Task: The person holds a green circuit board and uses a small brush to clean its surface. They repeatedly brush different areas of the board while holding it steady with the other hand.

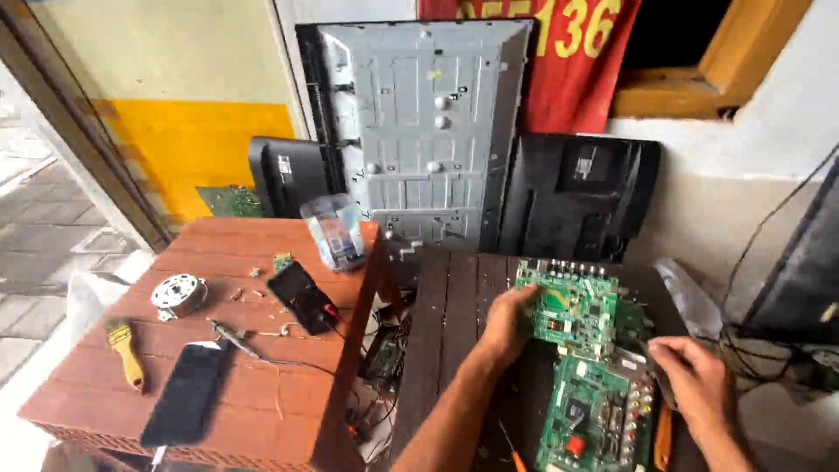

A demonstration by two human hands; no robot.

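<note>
Left hand (507,325) gripping one of two green circuit boards (568,306), right hand (695,380) closed around a dark tool (657,371)

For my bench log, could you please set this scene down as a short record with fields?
Setting: dark slatted wooden table beside a reddish-brown plastic table, flat-screen panels leaning on the wall behind.
Left hand: left hand grips the edge of the upper green circuit board.
Right hand: right hand rests by the lower green circuit board, fingers around a dark tool, unclear which.
Reddish table holds: yellow-handled brush, black phone lying flat, round metal motor part, clear plastic box.
</note>
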